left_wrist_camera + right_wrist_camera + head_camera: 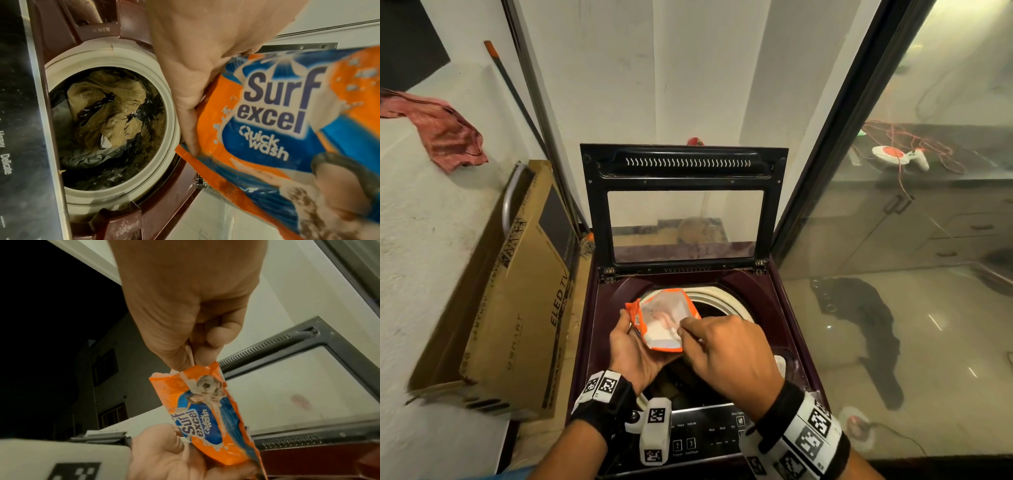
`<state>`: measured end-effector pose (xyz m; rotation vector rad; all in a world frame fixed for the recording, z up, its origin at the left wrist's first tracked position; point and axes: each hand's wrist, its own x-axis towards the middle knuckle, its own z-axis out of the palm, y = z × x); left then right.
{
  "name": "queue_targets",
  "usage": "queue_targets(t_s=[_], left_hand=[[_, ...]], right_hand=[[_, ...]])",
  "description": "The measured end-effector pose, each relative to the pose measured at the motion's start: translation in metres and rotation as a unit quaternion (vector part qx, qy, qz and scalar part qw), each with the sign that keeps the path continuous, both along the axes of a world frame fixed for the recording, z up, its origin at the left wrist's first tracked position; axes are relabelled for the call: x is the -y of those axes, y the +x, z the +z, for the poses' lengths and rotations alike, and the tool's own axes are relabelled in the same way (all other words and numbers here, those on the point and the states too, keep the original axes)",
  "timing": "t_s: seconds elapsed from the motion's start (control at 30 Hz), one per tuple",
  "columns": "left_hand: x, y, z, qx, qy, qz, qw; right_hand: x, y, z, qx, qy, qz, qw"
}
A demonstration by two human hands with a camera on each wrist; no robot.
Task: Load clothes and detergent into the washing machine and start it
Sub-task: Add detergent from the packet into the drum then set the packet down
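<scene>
"Surf excel Quick wash" is printed in blue and white on the orange detergent sachet [273, 123]; the sachet is held above the open drum of the top-loading washing machine [763, 294], at the centre of the head view; "Heavy" and "Delicate" can be read on the machine's dark control panel [22, 146], at the left edge of the left-wrist view, and "Program" and "Start/Pause" are faintly legible under two numbered buttons at the bottom of the head view; "ELED TV" and "SMART" are printed on the cardboard box [517, 308] leaning at the left of the frame. The sachet's lower part is cradled in the left hand [633, 349], palm turned upward, fingers curled around it in a grasping grip; a pale strip at the sachet's torn top edge is pinched between thumb and fingers of the right hand [729, 356], knuckles upward. Tan and grey clothes [107, 113] are seen lying inside the drum; the lid [685, 205] is raised upright behind.
</scene>
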<state>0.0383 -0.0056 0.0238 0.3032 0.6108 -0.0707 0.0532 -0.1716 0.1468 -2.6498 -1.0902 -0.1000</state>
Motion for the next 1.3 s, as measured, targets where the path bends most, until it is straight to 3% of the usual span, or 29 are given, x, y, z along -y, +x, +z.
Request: queue_targets(t_s=[0.17, 0.33, 0.53, 0.63, 0.73, 0.8, 0.97, 1.3], left_hand=[[-0.002, 0.001, -0.006, -0.009, 0.012, 0.028, 0.999], [0.0, 0.004, -0.007, 0.002, 0.013, 0.011, 1.0], [0.001, 0.006, -0.007, 0.007, 0.025, 0.006, 1.0], [0.002, 0.01, -0.009, 0.003, 0.039, 0.009, 0.999], [0.005, 0.013, -0.01, -0.009, 0.052, 0.015, 0.999], [0.009, 0.015, -0.01, -0.019, 0.063, 0.015, 0.998], [0.019, 0.02, -0.01, -0.042, 0.107, -0.028, 0.993], [0.041, 0.021, -0.021, -0.074, 0.173, -0.127, 0.974]], right_hand=[[0.001, -0.004, -0.008, -0.076, 0.072, -0.039, 0.994], [0.001, -0.002, -0.018, -0.142, 0.186, -0.111, 0.966], [0.01, 0.0, -0.022, -0.176, 0.269, -0.138, 0.937], [0.014, 0.004, -0.027, -0.262, 0.343, -0.199, 0.88], [0.02, 0.01, -0.031, -0.396, 0.437, -0.262, 0.764], [0.027, 0.012, -0.033, -0.436, 0.457, -0.282, 0.722], [0.043, 0.013, -0.041, -0.459, 0.492, -0.296, 0.677], [0.062, -0.013, -0.065, -0.462, 0.506, -0.326, 0.652]])
